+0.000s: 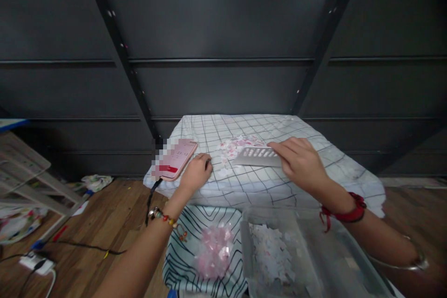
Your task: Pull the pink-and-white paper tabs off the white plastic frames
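Note:
My right hand (301, 162) grips the right end of a white slotted plastic strip or tray (256, 157), which stands tilted over the cloth-covered table. Just behind it lies a pile of small pink and white flat pieces (239, 143), partly hidden by the strip. To the left, my left hand (197, 170) rests on the cloth with its fingers curled. A small dark thing (208, 163) shows at its fingertips, too small to name. Close beside that hand, a phone in a pink case (179, 158) lies with its screen lit.
A white checked cloth (272, 128) covers the table. Before it stand a patterned basket (176, 253) of pink clear packets (214, 249) and a clear plastic bin (303, 223) with pale flat pieces (272, 253). On the floor at left are a power strip (37, 263) and cables.

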{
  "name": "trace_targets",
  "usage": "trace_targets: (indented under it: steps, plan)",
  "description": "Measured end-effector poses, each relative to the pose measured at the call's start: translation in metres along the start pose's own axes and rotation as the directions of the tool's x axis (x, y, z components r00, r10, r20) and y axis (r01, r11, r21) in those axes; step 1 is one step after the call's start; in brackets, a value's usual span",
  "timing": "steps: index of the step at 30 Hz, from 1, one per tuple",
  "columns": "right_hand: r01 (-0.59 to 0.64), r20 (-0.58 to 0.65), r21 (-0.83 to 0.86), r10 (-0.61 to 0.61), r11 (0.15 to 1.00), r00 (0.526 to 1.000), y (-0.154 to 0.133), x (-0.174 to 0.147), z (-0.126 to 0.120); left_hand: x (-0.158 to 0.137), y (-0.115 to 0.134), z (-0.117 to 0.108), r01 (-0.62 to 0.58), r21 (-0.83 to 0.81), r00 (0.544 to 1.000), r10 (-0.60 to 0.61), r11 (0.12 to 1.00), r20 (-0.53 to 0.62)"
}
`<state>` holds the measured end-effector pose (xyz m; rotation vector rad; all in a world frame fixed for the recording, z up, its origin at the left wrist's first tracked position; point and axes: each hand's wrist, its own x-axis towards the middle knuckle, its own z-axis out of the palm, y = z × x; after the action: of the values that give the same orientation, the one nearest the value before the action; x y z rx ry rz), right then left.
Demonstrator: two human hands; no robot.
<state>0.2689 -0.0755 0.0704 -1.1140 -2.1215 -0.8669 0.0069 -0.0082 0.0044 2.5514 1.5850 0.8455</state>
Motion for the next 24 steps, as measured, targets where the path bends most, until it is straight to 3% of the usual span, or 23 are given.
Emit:
trace_targets:
  steps: [5,17,24]
  plan:
    - [0.007,-0.015,0.065,-0.006,0.998,1.000,0.000,0.003,0.012,0.000,-0.001,0.001,-0.003,-0.001,1.000,0.003,1.000,-0.003]
    - [0.039,0.002,0.108,-0.039,0.993,0.999,-0.004,-0.001,0.000,-0.001,0.001,-0.002,0.007,0.003,1.000,-0.007,1.000,0.009]
    - [0.051,0.021,0.095,-0.053,0.994,0.998,-0.025,-0.008,-0.019,0.000,0.001,0.000,0.007,0.011,1.000,-0.007,1.000,0.006]
